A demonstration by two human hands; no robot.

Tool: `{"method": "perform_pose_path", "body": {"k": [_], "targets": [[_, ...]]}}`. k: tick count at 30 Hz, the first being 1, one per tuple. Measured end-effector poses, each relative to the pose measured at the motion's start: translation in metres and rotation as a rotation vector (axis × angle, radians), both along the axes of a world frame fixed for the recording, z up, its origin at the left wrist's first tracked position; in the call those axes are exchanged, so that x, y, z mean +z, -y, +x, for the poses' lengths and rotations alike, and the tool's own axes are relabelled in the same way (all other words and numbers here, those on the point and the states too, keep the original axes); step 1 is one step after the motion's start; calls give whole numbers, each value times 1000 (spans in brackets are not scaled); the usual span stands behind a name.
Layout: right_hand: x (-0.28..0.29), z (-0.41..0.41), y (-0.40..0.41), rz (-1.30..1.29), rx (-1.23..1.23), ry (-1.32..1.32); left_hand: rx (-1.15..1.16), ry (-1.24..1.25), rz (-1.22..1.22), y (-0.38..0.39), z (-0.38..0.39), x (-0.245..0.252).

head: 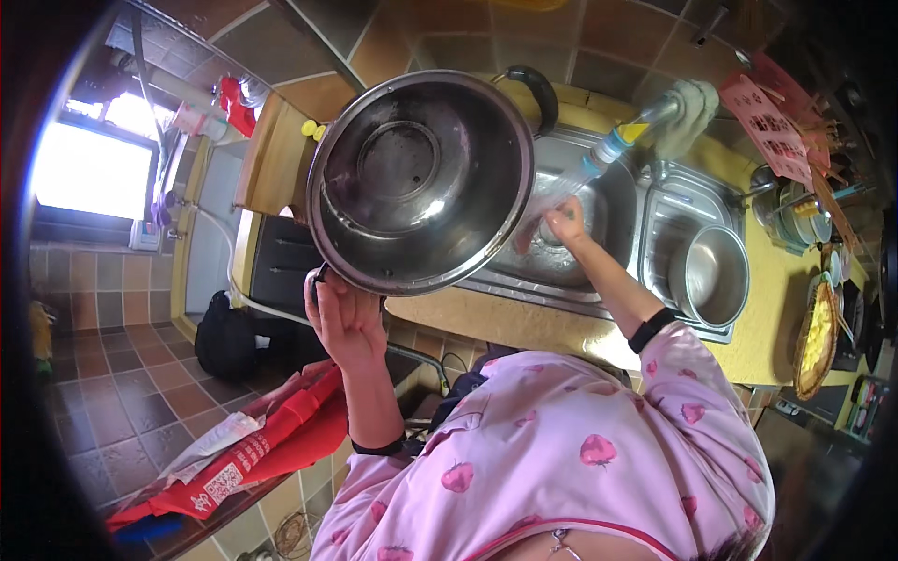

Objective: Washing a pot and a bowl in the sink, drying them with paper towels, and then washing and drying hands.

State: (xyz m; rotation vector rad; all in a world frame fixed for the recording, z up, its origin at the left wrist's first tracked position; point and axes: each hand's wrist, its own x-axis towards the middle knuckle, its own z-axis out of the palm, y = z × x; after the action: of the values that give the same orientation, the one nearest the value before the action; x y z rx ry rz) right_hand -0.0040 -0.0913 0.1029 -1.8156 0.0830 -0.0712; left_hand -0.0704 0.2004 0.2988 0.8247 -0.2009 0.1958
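My left hand (347, 319) grips the black handle at the near edge of a large dark metal wok (421, 175). The wok is tilted, its inside facing me, and hangs over the left side of a steel sink basin (610, 238). A second black handle (537, 98) sticks out at its far side. My right hand (567, 221) is over the basin, to the right of the wok's rim, with its fingers curled; splashing water hides whether it holds something. Water runs towards it from a faucet (607, 149) with a blue and yellow nozzle.
A steel pot (714, 277) stands in the right basin. A light cloth (687, 116) hangs over the faucet. Dishes (800, 217) and a basket of yellow food (817, 336) stand at the right. A wooden board (270, 158) is behind the wok's left side; a red bag (280, 435) lies lower left.
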Motion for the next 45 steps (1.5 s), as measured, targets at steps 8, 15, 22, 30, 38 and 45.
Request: {"method": "perform_pose_path", "body": {"k": [8, 15, 22, 30, 38, 45], "targets": [[-9, 22, 13, 489, -186, -550, -35, -23, -63, 1, 2, -2], [-1, 13, 10, 1295, -85, -686, 58, -59, 54, 6, 3, -16], [-110, 27, -1, 1547, 164, -825, 120, -182, 126, 26, 15, -36], [-94, 17, -9, 1633, -31, -867, 65, -207, 46, 10, 8, -30], [-31, 13, -40, 1333, -7, -969, -64, -245, -187, -1, 9, -19], [-56, 20, -31, 1211, 80, -651, -51, -206, -104, 15, 7, -19]]}}
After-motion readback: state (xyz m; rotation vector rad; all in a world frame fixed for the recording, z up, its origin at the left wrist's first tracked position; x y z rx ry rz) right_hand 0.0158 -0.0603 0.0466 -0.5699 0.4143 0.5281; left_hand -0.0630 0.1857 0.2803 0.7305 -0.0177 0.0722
